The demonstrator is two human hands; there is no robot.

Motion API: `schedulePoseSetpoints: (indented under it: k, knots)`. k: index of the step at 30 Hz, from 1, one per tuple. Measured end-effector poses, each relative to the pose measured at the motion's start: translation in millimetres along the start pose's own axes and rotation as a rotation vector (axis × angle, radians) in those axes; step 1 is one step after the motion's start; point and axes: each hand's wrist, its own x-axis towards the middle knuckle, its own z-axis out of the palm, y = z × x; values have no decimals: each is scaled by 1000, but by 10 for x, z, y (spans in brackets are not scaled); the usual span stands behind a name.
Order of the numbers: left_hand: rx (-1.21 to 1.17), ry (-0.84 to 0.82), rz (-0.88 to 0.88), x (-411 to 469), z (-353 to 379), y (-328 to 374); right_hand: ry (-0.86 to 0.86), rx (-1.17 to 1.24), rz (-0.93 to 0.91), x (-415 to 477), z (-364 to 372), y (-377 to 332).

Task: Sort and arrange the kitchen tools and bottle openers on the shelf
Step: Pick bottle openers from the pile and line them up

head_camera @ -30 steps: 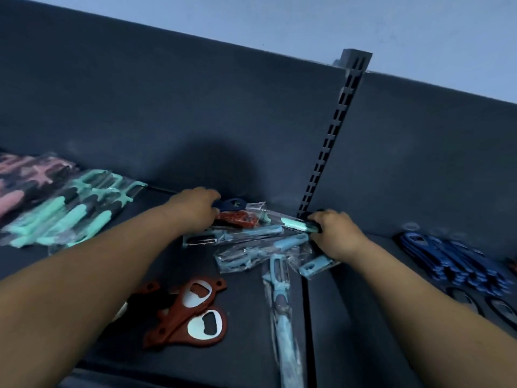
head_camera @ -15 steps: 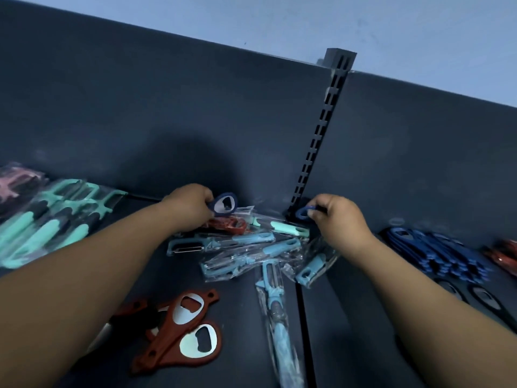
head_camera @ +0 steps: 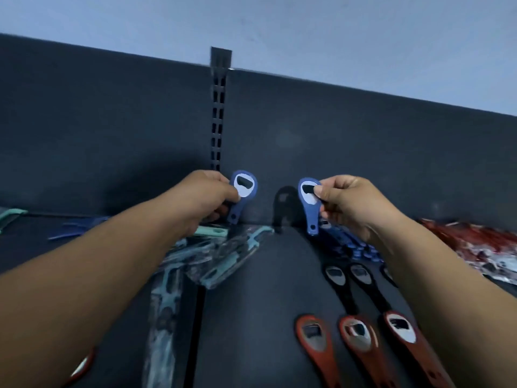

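Newly raised, left opener (head_camera: 244, 192), right opener (head_camera: 310, 209), upright, heads up

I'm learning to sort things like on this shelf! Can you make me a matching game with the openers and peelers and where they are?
Things:
1. two upright blue openers
2. red openers
3. black openers
4. peelers

Place or state:
A. teal and wrapped
B. front row on the shelf
C. one held in the left hand, one in the right hand
D. lying between the red row and the blue pile

Pairs: 1-C, 2-B, 3-D, 4-A
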Motion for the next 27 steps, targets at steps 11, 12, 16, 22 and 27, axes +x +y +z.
schedulePoseSetpoints:
  k: [11,12,16,22,27]
  knots:
    - [-10,-68,-48,175,1382,279,140,-69,153,436,-1331,455]
    - [-2,-64,-56,202,1482,290,138,-78,158,475,-1376,490]
    - [13,-52,-91,315,1859,295,98,-138,194,638,-1478,601]
    - [64,-70,-141,465,2252,310,41,-284,224,840,-1528,727]
    - [190,-98,-175,536,2426,344,-15,-413,221,931,-1515,792]
